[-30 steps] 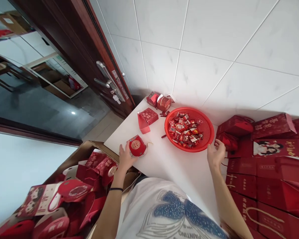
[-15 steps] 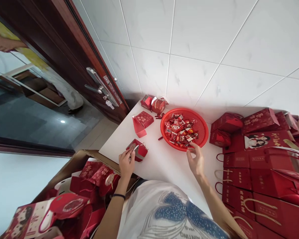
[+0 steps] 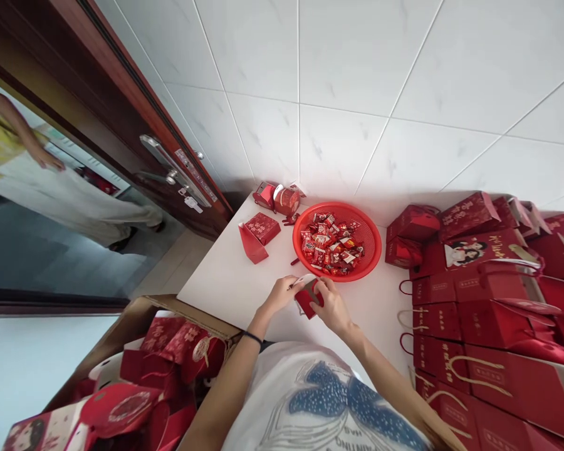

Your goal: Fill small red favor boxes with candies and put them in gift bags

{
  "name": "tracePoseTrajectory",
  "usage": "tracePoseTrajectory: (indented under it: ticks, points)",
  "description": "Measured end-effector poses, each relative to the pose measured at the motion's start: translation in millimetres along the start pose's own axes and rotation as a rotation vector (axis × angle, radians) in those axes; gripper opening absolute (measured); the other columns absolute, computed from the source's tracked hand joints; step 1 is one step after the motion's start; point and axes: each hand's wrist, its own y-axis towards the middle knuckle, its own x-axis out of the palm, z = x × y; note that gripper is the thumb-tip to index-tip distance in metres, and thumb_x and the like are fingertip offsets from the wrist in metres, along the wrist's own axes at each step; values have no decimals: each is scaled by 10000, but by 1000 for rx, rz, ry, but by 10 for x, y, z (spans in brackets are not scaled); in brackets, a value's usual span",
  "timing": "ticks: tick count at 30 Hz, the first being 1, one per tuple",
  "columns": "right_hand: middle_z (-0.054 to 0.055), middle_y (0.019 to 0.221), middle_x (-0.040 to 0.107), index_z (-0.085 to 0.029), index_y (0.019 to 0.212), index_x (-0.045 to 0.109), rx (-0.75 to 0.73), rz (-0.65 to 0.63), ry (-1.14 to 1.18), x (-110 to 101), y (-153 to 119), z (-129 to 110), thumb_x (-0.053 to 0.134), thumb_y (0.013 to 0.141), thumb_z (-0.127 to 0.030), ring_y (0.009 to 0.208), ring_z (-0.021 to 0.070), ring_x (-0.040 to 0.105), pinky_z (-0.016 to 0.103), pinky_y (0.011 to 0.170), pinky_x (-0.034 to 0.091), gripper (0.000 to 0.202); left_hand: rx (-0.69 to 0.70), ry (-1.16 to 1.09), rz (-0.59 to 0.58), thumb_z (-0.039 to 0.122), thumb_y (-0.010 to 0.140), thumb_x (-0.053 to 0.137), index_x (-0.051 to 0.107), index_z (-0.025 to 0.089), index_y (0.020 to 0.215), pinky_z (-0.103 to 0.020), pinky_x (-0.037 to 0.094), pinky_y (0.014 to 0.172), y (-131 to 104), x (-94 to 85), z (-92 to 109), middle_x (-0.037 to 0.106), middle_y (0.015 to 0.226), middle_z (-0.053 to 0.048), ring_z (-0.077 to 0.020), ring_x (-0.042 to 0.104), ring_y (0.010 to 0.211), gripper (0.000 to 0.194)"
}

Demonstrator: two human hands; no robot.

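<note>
Near the front of the white table, both of my hands are on a small red gift box (image 3: 307, 303), whose open top shows a grey inside. My left hand (image 3: 281, 294) pinches its left side by a raised white flap. Around the right side curl the fingers of my right hand (image 3: 333, 307). Just beyond the hands stands a round red plastic basket (image 3: 378, 250) with many red-wrapped candies (image 3: 331, 244) in it. To the left on the table lies another red box (image 3: 258, 232) with its flap folded out.
Two small red boxes (image 3: 282, 199) stand by the tiled wall. Red gift bags (image 3: 489, 369) and boxes crowd the right side. A cardboard carton (image 3: 178, 308) full of red boxes is at lower left. A person (image 3: 51, 169) stands beyond the open dark door (image 3: 122, 113).
The small red box has moved right and is now between both hands. My right hand has come left from the basket's edge to it. The person beyond the door has shifted.
</note>
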Motion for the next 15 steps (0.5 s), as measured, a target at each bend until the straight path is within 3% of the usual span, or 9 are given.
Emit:
tracePoseTrajectory:
  ticks: [3, 5, 7, 10, 12, 15]
  points:
    - [80, 1096, 612, -243, 784, 508, 15, -2, -58, 40, -104, 157, 543, 687, -50, 940, 234, 626, 343, 776, 536, 218, -37, -29, -12, 472, 844, 574, 649, 194, 718, -285, 488, 690, 86, 145, -101, 653, 672, -2, -187, 592, 675, 315]
    - [76, 1068, 620, -244, 790, 501, 38, 2, -75, 34, -152, 211, 507, 716, -47, 886, 219, 630, 309, 717, 520, 210, -48, -51, 53, 364, 844, 583, 684, 217, 917, -301, 510, 786, 100, 213, -147, 728, 858, -25, -209, 655, 816, 193]
    - [64, 986, 623, -243, 799, 494, 80, 7, -81, 19, -181, 238, 474, 754, -60, 784, 201, 622, 282, 643, 490, 190, -50, -42, 123, 259, 845, 564, 672, 243, 1023, -316, 509, 865, 96, 268, -178, 738, 989, -33, -208, 673, 908, 209]
    - [32, 864, 599, -244, 827, 504, 130, 64, -59, -3, -199, 265, 413, 784, -59, 685, 182, 595, 265, 607, 461, 211, -31, 25, 124, 157, 841, 520, 690, 227, 858, -330, 512, 899, 77, 346, -200, 726, 942, -44, -199, 674, 901, 185]
    - [36, 900, 610, -244, 857, 527, 131, 111, -23, -15, -209, 293, 378, 769, -37, 725, 179, 615, 263, 638, 474, 270, -26, 73, 116, 145, 827, 537, 700, 215, 790, -346, 514, 918, 61, 394, -196, 717, 933, -62, -212, 674, 923, 182]
    - [65, 1027, 644, -239, 857, 568, 109, 120, 48, -32, -235, 362, 367, 765, -37, 849, 183, 656, 281, 718, 511, 299, -73, 129, 109, 186, 770, 638, 739, 204, 909, -397, 501, 974, 32, 422, -171, 710, 1013, -89, -259, 672, 998, 172]
